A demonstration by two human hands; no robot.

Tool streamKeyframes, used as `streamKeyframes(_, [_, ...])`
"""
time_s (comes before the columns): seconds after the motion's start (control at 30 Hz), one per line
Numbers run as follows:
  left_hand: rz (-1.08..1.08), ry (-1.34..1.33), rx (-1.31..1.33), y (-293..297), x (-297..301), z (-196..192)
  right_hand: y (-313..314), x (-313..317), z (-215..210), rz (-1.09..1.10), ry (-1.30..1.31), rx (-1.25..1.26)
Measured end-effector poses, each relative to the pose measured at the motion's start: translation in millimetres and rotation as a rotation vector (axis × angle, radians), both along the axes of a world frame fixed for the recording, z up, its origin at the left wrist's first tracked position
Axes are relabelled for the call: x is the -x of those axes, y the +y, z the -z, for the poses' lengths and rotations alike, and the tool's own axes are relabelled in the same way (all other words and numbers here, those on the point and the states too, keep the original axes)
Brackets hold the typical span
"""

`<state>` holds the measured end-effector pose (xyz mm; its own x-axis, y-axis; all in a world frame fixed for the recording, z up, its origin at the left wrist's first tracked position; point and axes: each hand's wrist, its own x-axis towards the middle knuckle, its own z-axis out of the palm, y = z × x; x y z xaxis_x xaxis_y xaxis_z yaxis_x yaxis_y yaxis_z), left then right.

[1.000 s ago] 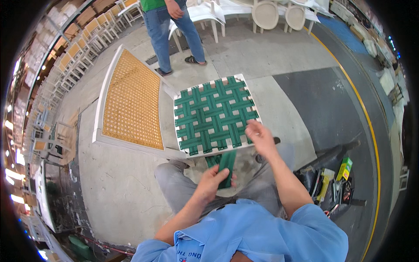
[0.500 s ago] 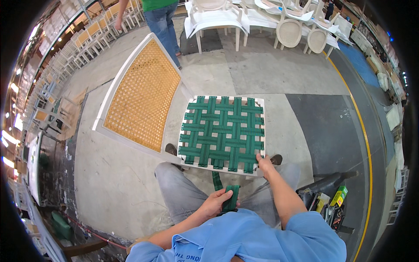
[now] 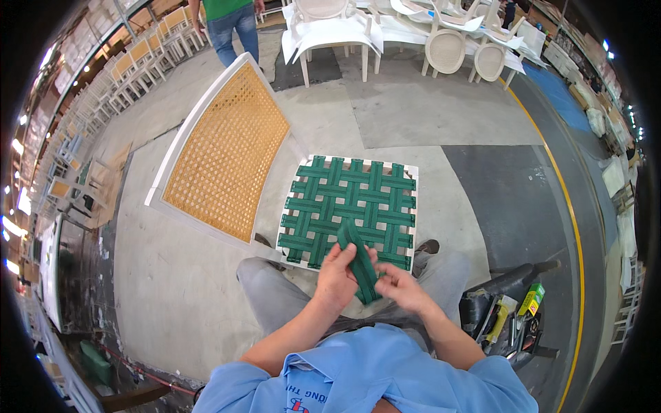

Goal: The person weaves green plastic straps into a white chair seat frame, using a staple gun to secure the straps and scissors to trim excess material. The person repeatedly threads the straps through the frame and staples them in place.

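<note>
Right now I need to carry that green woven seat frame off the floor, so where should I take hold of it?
Probably by the pale wooden rim of the green woven seat frame, at its two side rails, coming down from above. It lies flat on the floor, and the green webbing fills the middle. The near edge sits close to the person's knees, so the far and side rails look freer.

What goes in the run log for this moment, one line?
left hand: grips green strap | right hand: pinches strap's lower end | green woven frame: on floor ahead
</note>
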<state>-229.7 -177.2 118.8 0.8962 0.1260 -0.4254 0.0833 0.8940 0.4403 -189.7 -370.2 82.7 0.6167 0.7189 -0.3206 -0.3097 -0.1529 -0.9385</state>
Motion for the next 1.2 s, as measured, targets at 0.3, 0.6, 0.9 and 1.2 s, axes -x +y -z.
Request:
streamKeyframes(0.3, [-0.01,0.154,-0.267,56,-67,44,-52,-15,-5,0.22,0.25,0.007])
streamKeyframes(0.6, [0.473,0.324,-1.404,71,-154,122,-44,-94,18,0.234,-0.465,0.818])
streamKeyframes(0.9, [0.376,0.289,-1.69,52,-152,143,88,-100,53,0.317,0.242,0.286])
streamKeyframes(1.2, [0.552,0.37,-1.292,104,-188,114,136,-134,95,0.526,1.139,-0.341])
